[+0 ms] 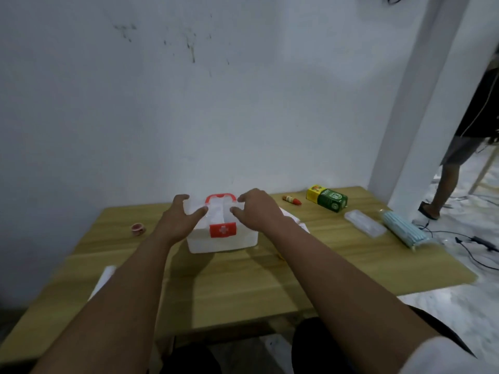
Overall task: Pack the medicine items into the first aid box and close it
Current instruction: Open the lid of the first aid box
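- Here, the left hand [179, 217] and right hand [255, 210] are seen at frame centre, grasping the lid ends of the first aid box [222, 233].
- The box's long axis runs left to right between them.
- Unpacked items — green carton [327, 198], mask pack [405, 229] — are left at right, nearer the right hand.

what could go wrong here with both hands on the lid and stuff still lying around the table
The left hand and right hand sit on the first aid box while the green carton, small tube, clear case and pack of masks lie outside, so it may get closed unpacked. The masks lie near the table edge and could slip off.
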### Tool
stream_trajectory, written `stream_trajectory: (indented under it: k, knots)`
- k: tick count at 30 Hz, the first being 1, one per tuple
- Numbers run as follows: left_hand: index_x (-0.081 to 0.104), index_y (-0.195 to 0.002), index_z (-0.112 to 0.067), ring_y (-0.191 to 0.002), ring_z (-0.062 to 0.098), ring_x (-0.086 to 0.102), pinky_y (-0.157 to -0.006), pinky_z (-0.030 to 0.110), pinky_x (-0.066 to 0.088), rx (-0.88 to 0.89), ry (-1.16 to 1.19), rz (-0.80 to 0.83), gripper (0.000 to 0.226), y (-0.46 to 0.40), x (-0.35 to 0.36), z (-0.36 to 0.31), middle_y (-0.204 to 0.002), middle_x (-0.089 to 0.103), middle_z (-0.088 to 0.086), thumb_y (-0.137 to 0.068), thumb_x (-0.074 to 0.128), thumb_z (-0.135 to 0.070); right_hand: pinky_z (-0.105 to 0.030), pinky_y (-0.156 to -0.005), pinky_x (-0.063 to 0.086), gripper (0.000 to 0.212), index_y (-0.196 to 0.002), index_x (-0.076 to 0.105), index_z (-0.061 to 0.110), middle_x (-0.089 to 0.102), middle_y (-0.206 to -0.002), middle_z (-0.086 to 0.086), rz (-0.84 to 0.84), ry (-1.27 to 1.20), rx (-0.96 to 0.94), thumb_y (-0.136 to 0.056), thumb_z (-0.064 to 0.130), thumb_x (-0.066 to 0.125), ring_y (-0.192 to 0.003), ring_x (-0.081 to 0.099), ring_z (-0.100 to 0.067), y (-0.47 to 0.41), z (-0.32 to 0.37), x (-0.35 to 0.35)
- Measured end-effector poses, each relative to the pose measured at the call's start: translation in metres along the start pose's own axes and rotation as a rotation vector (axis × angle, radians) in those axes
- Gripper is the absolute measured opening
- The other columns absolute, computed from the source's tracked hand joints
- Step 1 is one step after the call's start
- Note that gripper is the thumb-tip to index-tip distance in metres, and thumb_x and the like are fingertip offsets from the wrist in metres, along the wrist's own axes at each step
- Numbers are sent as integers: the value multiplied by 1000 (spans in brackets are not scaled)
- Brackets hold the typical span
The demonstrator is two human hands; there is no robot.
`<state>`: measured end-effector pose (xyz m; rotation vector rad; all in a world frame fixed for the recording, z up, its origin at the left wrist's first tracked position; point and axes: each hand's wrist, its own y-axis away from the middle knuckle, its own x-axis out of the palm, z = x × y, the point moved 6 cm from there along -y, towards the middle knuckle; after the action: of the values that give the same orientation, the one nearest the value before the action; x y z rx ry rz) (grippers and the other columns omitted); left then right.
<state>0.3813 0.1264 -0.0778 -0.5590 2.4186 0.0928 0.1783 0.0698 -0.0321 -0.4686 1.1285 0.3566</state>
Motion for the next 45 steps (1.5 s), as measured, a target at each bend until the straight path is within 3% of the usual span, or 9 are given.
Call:
stream_trajectory:
  k: [8, 12, 15, 19, 24, 29, 38, 42, 45]
  knots:
    - [7, -162, -32, -140, 28, 41, -107, 44, 46, 132, 17, 149, 135, 47, 14, 15, -163, 29, 0, -61, 95, -45, -45, -111, 44, 51, -141, 59, 24, 53, -149, -7, -141, -15, -241, -93, 38, 63, -135, 50, -27, 42, 3, 20]
    - [12, -158, -37, -127, 16, 45, -93, 29, 49, 192, 114, 55, 121, 57, 20, 15, -143, 41, -14, -69, 93, -22, -54, -122, 27, 76, -148, 48, 25, 46, -154, -11, -159, 131, -317, -81, 49, 75, -143, 39, -30, 43, -1, 40]
    - [17, -146, -53, -119, 12, 49, -87, 28, 51, 207, 204, -25, 110, 58, 24, 21, -130, 46, -23, -71, 92, -28, -57, -121, 28, 77, -148, 47, 24, 48, -152, -13, -230, 183, -352, -81, 50, 76, -144, 40, -32, 40, -3, 48]
    - [31, -152, -44, -121, 15, 53, -89, 35, 54, 140, 250, -78, 99, 57, 29, 34, -137, 54, -16, -71, 89, -44, -62, -118, 31, 82, -149, 47, 19, 51, -151, -16, -227, 230, -404, -82, 63, 60, -143, 43, -38, 39, -6, 55]
    - [34, -154, -35, -130, 26, 53, -95, 49, 56, 89, 270, -102, 103, 55, 34, 40, -147, 53, -3, -68, 91, -40, -62, -105, 46, 52, -136, 63, 19, 65, -137, -15, -299, 170, -436, -95, 46, 46, -130, 58, -39, 31, -11, 51]
    - [29, -149, -42, -115, 12, 56, -84, 34, 56, 117, 281, -78, 119, 48, 25, 28, -128, 55, -20, -50, 92, -64, -50, -109, 44, 48, -139, 62, 28, 63, -141, -6, -223, 51, -434, -101, 50, 44, -133, 54, -26, 23, -6, 24]
    - [35, -135, -56, -106, -11, 51, -77, 16, 46, 127, 300, -80, 93, 55, 27, 30, -119, 50, -39, -63, 93, -47, -33, -73, 50, 29, -104, 75, 16, 72, -87, -3, -134, -320, -205, -96, 43, 66, -78, 64, -19, -73, 17, -55]
    - [38, -137, -51, -114, 1, 55, -85, 27, 55, 141, 314, -90, 93, 54, 30, 29, -126, 55, -30, -62, 93, -46, -38, -84, 52, 71, -131, 61, 18, 71, -118, -6, -341, -279, 68, -87, 74, 57, -106, 66, -25, -113, -5, -51]
    - [36, -142, -48, -115, 1, 54, -81, 21, 53, 163, 302, -92, 96, 54, 33, 25, -127, 55, -28, -64, 92, -44, -45, -94, 49, 93, -146, 43, 20, 56, -139, -14, -234, -279, 237, -81, 87, 46, -122, 59, -36, -126, -24, -19]
